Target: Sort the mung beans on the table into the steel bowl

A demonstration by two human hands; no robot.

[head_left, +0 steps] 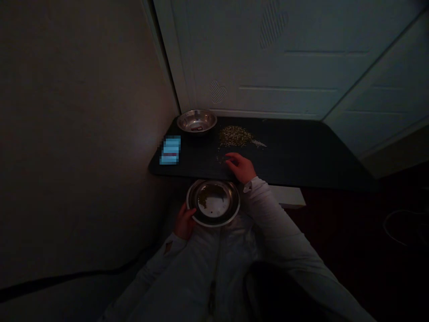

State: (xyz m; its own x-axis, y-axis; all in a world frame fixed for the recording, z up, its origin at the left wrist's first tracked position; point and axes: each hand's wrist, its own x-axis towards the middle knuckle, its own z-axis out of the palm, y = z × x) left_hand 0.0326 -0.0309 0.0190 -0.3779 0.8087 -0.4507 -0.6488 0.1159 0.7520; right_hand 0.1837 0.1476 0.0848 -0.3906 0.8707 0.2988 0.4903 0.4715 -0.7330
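My left hand (184,222) grips the left rim of a round steel bowl (212,219), thumb over the edge. This bowl is below the table's front edge, close to my body, with a patch of small grains (203,197) on its bottom. Over the front of the dark table, my right hand (241,167) is held with curved fingers, thumb and forefinger apart. I see nothing between them in the dim light. A few loose grains (219,158) lie just left of its fingertips. Beyond it is a spread pile of mixed grains (236,135).
A second steel bowl (197,120) stands at the table's back left. In front of it is a lit, blurred-out screen (170,150). The black tabletop (301,152) meets a white panelled door (284,71) behind and a wall (100,112) at left.
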